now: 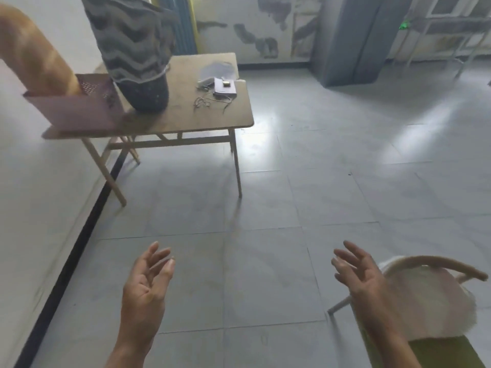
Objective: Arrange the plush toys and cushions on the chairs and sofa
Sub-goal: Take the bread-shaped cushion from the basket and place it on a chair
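Left hand: I see my bare left hand [144, 285] raised over the grey tiled floor [265, 261], palm turned inward, fingers spread and loosely curled, grasping nothing.
Right hand: my bare right hand [364, 277] is held up level with the left, palm facing it, fingers spread and released, nothing in it.
Between the hands: only bare floor; the two hands are well apart.
Chair: a wooden chair with a curved light-brown back rail [435, 264] stands at the lower right, just beside my right forearm.
Cushion: a white fluffy cushion [430, 306] leans against that chair's back; a yellow-green seat pad [449, 351] shows below it.
Table: a brown wooden folding table [183, 112] stands ahead on the left, near the white wall [39, 208].
Plush toy: a long orange-brown plush shape [34, 57] rises out of a pink perforated plastic basket [77, 107] on the table's left edge; I cannot tell what the toy is.
Grey item: a dark grey wavy-patterned fabric piece [132, 41] sticks up from a black mesh basket [146, 91], touching the pink basket's side.
Small items: a white box [224, 86] and loose thin cables [210, 100] lie on the table's right half.
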